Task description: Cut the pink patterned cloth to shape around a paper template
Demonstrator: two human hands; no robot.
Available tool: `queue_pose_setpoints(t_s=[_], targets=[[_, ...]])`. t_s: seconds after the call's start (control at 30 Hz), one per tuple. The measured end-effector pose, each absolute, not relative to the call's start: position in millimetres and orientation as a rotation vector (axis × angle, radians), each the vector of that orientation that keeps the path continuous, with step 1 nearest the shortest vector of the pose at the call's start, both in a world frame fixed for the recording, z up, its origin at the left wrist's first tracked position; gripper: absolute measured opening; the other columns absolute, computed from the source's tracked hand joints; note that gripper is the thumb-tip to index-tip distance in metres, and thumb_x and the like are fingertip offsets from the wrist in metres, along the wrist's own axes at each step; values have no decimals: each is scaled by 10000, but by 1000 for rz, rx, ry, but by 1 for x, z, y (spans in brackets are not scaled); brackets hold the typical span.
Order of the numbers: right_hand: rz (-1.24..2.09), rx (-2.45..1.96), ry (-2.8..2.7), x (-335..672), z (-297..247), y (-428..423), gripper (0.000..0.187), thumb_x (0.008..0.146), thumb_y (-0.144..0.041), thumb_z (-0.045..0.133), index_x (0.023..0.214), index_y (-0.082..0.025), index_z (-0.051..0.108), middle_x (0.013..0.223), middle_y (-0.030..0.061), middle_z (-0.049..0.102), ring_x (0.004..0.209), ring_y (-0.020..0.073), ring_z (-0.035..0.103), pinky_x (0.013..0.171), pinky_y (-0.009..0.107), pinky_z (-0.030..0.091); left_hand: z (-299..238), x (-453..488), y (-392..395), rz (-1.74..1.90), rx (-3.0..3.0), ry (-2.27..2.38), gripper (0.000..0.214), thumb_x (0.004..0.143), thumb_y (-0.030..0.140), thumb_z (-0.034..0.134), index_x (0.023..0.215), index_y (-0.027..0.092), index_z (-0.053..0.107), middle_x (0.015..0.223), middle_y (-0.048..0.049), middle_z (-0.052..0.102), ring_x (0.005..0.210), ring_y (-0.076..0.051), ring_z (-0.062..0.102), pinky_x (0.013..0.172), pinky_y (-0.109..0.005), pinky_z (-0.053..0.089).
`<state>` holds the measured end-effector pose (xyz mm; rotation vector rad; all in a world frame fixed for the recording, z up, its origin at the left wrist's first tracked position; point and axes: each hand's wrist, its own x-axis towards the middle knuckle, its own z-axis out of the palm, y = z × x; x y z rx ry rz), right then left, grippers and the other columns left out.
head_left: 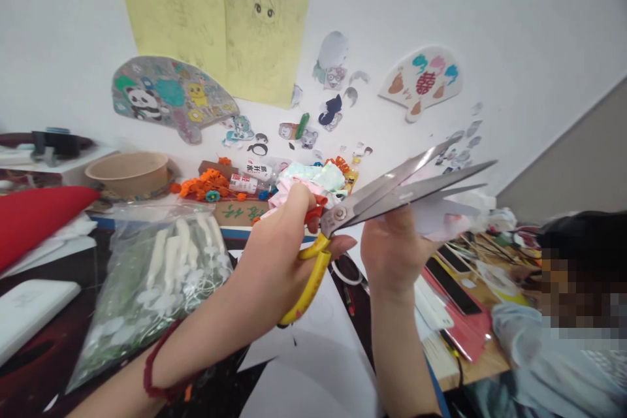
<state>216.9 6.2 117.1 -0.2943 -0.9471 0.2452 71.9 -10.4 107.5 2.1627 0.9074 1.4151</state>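
Note:
My left hand (279,248), with a dark red band at the wrist, is closed round the scissors (313,281). Their handles are yellow and red, and their long metal blades stand apart, pointing up and right. Just below the blades, my right hand (394,251) grips a thin, pale piece of paper (443,221) with faint pinkish marks. The blades and the paper hide part of its fingers. Directly under both hands lie white sheets of paper (308,366).
At left are a clear bag (117,287) of white-and-green stems, a white box (36,313), and a tan bowl (130,173). Orange flowers (210,183) and small bottles line the wall. Phones (453,284) lie on the right-hand table, beside another person (563,353).

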Motion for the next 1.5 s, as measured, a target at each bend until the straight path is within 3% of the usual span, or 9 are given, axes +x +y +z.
queue_pose_setpoints(t_s=[0.13, 0.33, 0.43, 0.67, 0.9, 0.97, 1.17, 1.5], targets=[[230, -281, -1033, 216, 119, 5, 103, 769, -232, 836, 844, -292, 796, 726, -48, 765, 718, 144, 751, 651, 264, 647, 109, 72, -10, 1418, 2161, 933, 295, 921, 395, 639, 931, 236, 391, 686, 74, 497, 583, -115, 433, 548, -247, 328], [222, -346, -1018, 219, 119, 4, 110, 752, -297, 859, 834, -260, 796, 795, -7, 781, 859, 191, 774, 717, 316, 651, 110, 70, -12, 1417, 2192, 943, 319, 919, 387, 659, 887, 241, 377, 662, 85, 451, 555, -103, 375, 522, -240, 302], [214, -336, -1049, 221, 119, 4, 118, 763, -305, 859, 852, -274, 789, 781, -33, 765, 767, 176, 760, 732, 331, 648, 111, 68, -12, 1397, 2161, 919, 372, 912, 432, 686, 869, 242, 368, 669, 80, 453, 567, -103, 375, 524, -244, 293], [316, -438, -1070, 220, 126, -5, 153, 745, -363, 870, 705, -319, 729, 649, -50, 643, 616, 153, 618, 556, 294, 558, 110, 62, -6, 1311, 1892, 720, 402, 954, 534, 640, 954, 262, 344, 710, 67, 419, 601, -122, 366, 556, -284, 303], [505, -546, -1134, 222, 125, -13, 143, 725, -314, 883, 752, -251, 757, 612, -54, 648, 521, 124, 580, 526, 287, 567, 114, 68, -7, 1515, 1624, 492, 334, 953, 415, 695, 946, 241, 409, 952, -17, 682, 793, -141, 592, 656, -309, 429], [558, -589, -1167, 221, 125, -13, 127, 720, -248, 887, 764, -247, 769, 640, -49, 680, 526, 122, 599, 517, 283, 575, 118, 66, -7, 1522, 1597, 448, 335, 937, 371, 720, 955, 242, 411, 981, -17, 715, 750, -130, 594, 646, -313, 446], [663, -569, -1250, 218, 122, -11, 152, 692, -134, 883, 738, -239, 783, 632, -51, 696, 510, 107, 607, 468, 240, 555, 120, 57, -8, 1537, 1505, 452, 342, 864, 255, 796, 993, 235, 480, 952, 5, 716, 771, -123, 616, 653, -295, 468], [611, -632, -1255, 212, 124, -15, 166, 679, -166, 897, 739, -231, 757, 676, -30, 739, 530, 135, 633, 563, 285, 619, 133, 51, -13, 1566, 1528, 577, 277, 817, 196, 771, 886, 225, 504, 864, 10, 689, 747, -151, 690, 667, -314, 575]])
